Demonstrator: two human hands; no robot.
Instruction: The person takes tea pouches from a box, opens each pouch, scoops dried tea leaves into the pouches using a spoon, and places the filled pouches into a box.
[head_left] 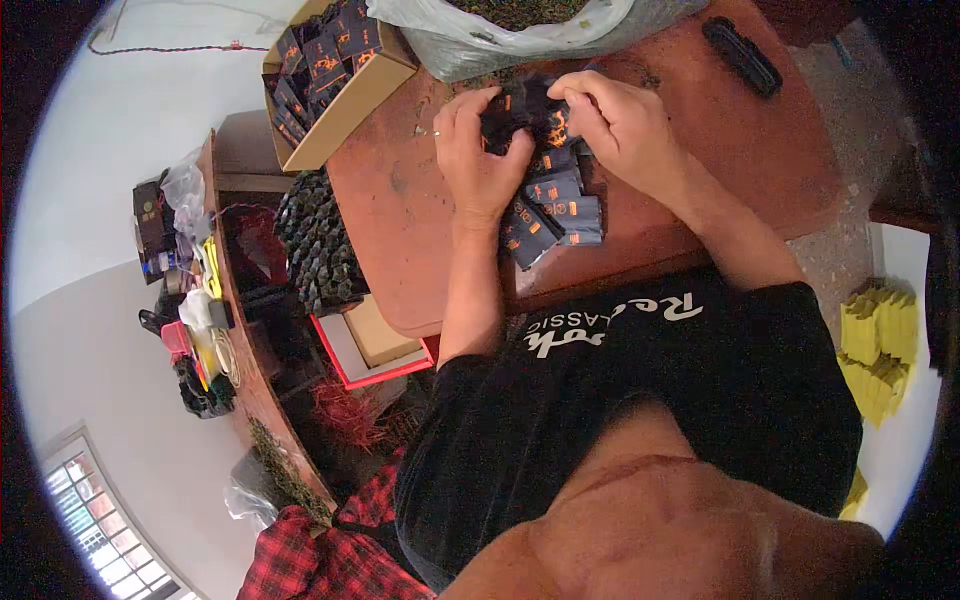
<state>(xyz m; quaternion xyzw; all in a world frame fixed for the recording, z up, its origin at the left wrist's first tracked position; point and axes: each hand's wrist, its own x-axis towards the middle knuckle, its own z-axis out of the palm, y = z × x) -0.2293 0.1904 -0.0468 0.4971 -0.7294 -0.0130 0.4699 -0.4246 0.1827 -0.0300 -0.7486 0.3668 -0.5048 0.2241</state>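
Observation:
A small black packet (540,98) with orange print is between my two hands near the far side of the table. My left hand (475,150) curves around its left side, with the thumb and forefinger at its edges. My right hand (622,125) is closed, its thumb and forefinger pinching at the packet's upper right. Several more black packets (570,212) lie overlapping on the table just below my hands, toward my body. The fingers partly hide the packet, and whether its top is sealed cannot be made out.
A large plastic bag (470,50) of dark loose leaves stands beyond my hands. At the left, a cardboard box (345,105) holds many black packets. A black oblong object (742,56) lies on the reddish table (720,190). A red-edged box (375,345) sits below, and yellow packets (880,340) are stacked right.

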